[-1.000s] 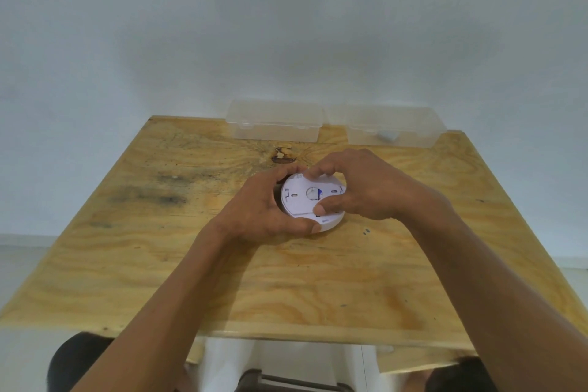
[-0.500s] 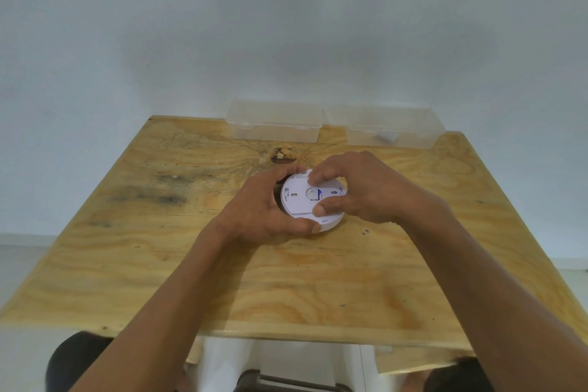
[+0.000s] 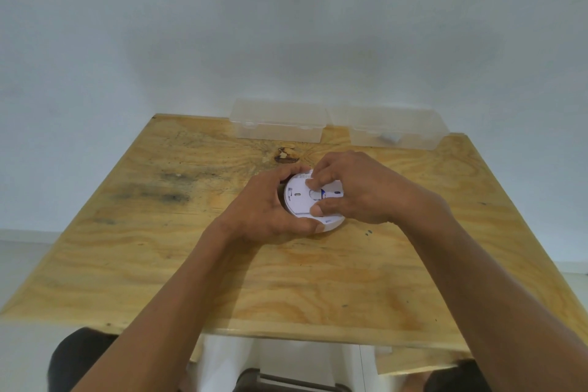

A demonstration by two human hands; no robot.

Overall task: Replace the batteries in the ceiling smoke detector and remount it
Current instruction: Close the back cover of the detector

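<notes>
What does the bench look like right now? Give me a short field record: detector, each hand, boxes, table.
detector: white round smoke detector, flat back side facing up, resting on the table
left hand: left hand grips the detector's left rim
right hand: right hand pinches the plate on the back, thumb at the near edge, forefinger at the far edge
boxes: two clear plastic boxes, left box and right box, lids shut, at the far edge; something small and pale inside the right box
table: plywood table, dark stains at left
</notes>
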